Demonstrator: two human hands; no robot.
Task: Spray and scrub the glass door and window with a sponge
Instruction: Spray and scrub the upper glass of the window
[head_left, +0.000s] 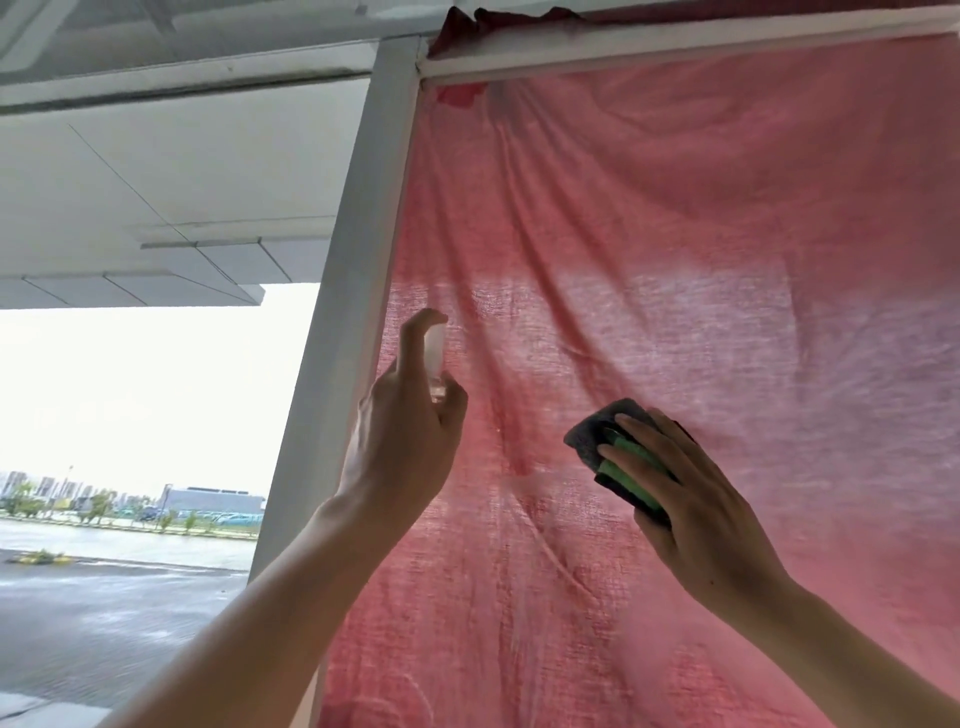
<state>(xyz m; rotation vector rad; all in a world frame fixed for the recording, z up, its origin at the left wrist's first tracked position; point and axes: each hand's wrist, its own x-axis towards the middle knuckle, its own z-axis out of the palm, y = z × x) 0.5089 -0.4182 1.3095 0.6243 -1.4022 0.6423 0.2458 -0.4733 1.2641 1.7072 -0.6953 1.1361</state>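
Wet pavement (104, 613) under white canopy (156, 208)

One head-worn view only. It faces forward and upward, close to the window (675, 260). Both hands enter from below.

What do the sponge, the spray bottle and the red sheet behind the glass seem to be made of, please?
Green-and-grey sponge: soft foam with a coarse grey scouring face, matte. Small clear spray bottle: translucent plastic, probably; light passes through. Red woven sheet: thin cloth, since it shows weave, creases and daylight glow.
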